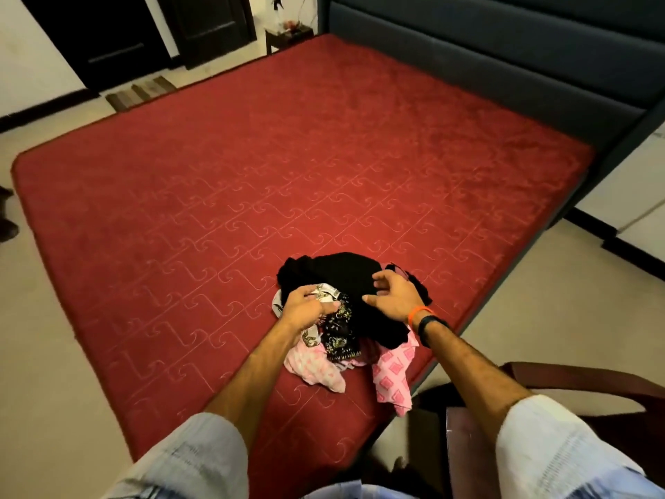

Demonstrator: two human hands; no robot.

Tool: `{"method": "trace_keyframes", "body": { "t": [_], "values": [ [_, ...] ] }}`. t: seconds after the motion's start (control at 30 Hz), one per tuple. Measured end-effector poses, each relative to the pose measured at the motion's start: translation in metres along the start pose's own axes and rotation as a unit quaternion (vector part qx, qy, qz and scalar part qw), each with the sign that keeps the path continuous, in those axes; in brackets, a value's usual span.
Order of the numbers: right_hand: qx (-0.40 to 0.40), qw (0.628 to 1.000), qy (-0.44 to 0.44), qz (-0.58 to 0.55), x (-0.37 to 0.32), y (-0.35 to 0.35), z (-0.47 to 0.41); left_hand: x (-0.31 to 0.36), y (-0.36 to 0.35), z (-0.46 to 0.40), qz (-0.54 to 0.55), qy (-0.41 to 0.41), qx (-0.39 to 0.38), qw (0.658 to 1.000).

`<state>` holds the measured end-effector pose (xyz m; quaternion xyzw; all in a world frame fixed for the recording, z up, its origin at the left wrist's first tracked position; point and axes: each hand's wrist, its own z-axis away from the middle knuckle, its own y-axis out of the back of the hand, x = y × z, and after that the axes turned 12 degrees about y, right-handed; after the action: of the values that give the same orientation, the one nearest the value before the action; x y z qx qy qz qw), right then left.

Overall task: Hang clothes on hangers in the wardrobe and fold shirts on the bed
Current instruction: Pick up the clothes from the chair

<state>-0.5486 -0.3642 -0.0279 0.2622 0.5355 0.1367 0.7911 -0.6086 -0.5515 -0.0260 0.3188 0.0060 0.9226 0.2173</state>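
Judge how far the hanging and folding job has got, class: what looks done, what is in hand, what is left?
Done: nothing visible; no folded shirt lies on the red bed, and no hanger or wardrobe interior shows.
In hand: the left hand has a grip on a white patterned cloth in the clothes pile; the right hand hovers open over the black garment.
Left: sorting the heap, including the pink checked pieces, then folding and hanging.

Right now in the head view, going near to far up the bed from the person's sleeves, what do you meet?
Pink checked cloth → left hand and right hand on the pile → black garment → bare red bedspread → small side table.
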Motion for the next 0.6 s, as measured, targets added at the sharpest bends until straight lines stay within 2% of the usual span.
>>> {"method": "trace_keyframes", "body": {
  "t": [0.13, 0.33, 0.5, 0.6],
  "values": [
    [0.002, 0.999, 0.045, -0.008, -0.005, -0.002, -0.005, -0.002, -0.002, 0.015, 0.026, -0.017, 0.025, 0.999],
    [-0.072, 0.987, 0.143, 0.027, -0.017, -0.012, -0.006, -0.019, 0.001, 0.04, 0.12, -0.038, 0.097, 0.987],
    [-0.169, 0.955, 0.241, 0.045, -0.047, -0.044, 0.002, -0.063, 0.021, 0.081, 0.208, -0.038, 0.217, 0.953],
    [-0.246, 0.926, 0.283, 0.038, -0.072, -0.077, 0.027, -0.103, 0.039, 0.111, 0.269, -0.024, 0.292, 0.917]
  ]
}}
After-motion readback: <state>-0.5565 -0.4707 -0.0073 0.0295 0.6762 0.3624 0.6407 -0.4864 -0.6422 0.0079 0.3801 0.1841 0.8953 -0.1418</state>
